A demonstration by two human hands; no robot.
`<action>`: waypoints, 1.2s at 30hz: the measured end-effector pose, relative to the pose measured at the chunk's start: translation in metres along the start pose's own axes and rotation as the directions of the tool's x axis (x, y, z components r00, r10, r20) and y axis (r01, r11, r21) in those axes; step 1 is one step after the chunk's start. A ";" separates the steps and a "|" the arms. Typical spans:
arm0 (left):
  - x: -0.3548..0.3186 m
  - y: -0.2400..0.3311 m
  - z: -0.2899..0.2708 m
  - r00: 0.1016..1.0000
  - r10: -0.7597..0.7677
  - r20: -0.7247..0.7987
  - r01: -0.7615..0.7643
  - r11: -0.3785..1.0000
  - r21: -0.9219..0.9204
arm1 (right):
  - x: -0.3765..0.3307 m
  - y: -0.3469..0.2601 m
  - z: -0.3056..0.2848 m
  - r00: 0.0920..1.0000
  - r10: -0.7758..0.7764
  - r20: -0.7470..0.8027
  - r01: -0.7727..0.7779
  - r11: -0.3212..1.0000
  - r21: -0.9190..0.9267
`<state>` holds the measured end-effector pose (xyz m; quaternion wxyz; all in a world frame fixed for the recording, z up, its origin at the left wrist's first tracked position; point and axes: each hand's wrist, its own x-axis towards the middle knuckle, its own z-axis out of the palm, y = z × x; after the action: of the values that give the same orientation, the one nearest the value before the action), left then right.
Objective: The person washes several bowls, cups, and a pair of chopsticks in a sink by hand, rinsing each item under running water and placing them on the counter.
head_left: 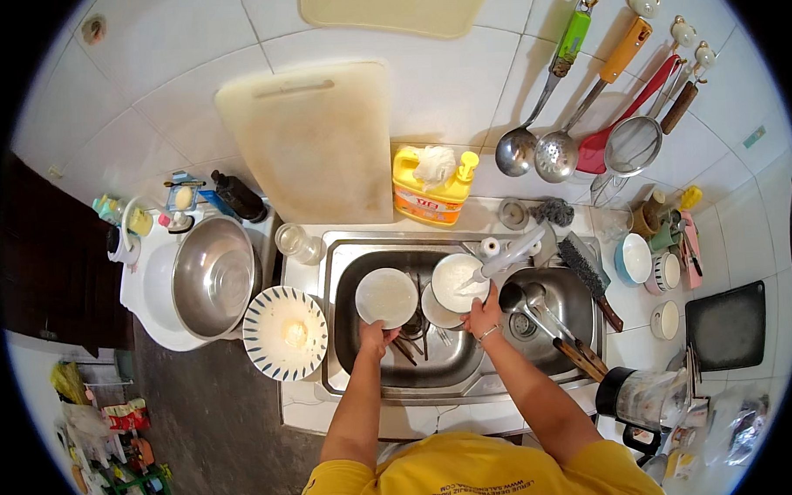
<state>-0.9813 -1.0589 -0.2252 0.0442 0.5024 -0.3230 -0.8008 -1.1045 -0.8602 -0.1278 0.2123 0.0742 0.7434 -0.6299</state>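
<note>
My left hand (378,337) grips the near rim of a small white bowl (386,298) over the left basin of the steel sink (353,384). In my right hand (483,319) is another white bowl (449,276), held by its right side beneath the end of the pale faucet (514,250). Water seems to run from the faucet into this bowl. Partly hidden under it, a third white dish (436,312) sits in the basin. Chopsticks (406,352) and other cutlery lie on the basin bottom between my hands.
Ladles with wooden handles (577,356) lie across the right basin, near a brush (581,263). Left of the sink stand a striped bowl (259,335), a glass jar (298,244) and a large steel basin (210,289). Behind are a yellow soap bottle (429,203) and a cutting board (314,146).
</note>
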 end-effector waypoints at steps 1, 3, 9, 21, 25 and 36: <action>0.008 -0.001 0.000 0.999 0.033 -0.002 -0.033 0.999 -0.002 | 0.000 0.003 -0.003 1.000 -0.002 0.016 0.002 1.000 0.008; 0.020 -0.001 0.003 0.996 0.093 -0.004 -0.093 0.996 -0.005 | -0.003 0.006 -0.007 0.999 0.049 0.015 -0.050 0.999 0.012; 0.041 -0.012 0.010 0.999 0.049 -0.012 -0.049 0.998 -0.041 | -0.006 0.006 -0.013 0.970 0.239 0.046 -0.241 0.969 0.047; -0.017 -0.033 0.021 0.998 -0.048 0.032 0.044 0.994 0.097 | 0.019 0.055 0.003 0.961 0.270 0.059 -0.244 0.929 -0.277; -0.010 -0.042 0.020 0.992 0.075 -0.103 -0.052 0.976 0.212 | 0.013 0.059 0.008 0.981 0.194 0.031 -0.174 0.932 -0.317; -0.007 -0.020 0.024 0.852 0.466 -0.239 0.170 0.186 0.968 | -0.013 0.076 -0.012 0.953 0.290 0.089 -0.294 0.955 0.038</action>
<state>-0.9932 -1.0287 -0.2244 -0.1215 0.5626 -0.7793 -0.2478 -1.0667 -0.8318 -0.1902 0.3316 0.1623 0.6987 -0.6128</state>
